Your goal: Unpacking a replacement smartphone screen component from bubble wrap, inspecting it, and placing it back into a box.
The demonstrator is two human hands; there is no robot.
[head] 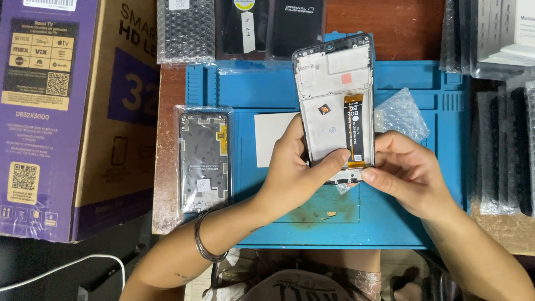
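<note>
Blue rubbery mat [423, 223] beneath both hands [295, 173] gripping rectangular phone screen frame [334, 95]

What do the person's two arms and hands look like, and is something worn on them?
Both arms are bare, without sleeves or gloves. The left hand has a thin dark metal bangle around its wrist, and a small dark mark, perhaps a tattoo, shows on that forearm. The right hand wears nothing that shows: no ring or watch.
</note>
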